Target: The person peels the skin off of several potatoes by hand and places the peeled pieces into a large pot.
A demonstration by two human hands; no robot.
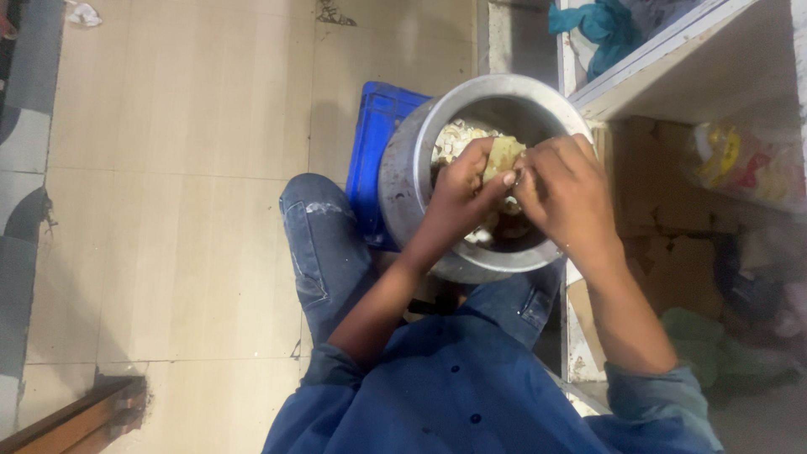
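a: where's the yellowish-brown soft lump of food point(503, 156)?

b: over the wide round grey metal pot point(403, 181), which stands on a blue plastic crate point(370, 143). the left hand point(464, 187) and right hand point(561, 187) both pinch it, 1 at each side.

a: how will it handle?

b: light, soft, probably a boiled potato, slippery and easily crushed; grip the ends lightly with fingertips.

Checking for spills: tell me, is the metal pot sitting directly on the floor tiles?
No, the metal pot rests on a blue plastic crate, clear of the tiles.
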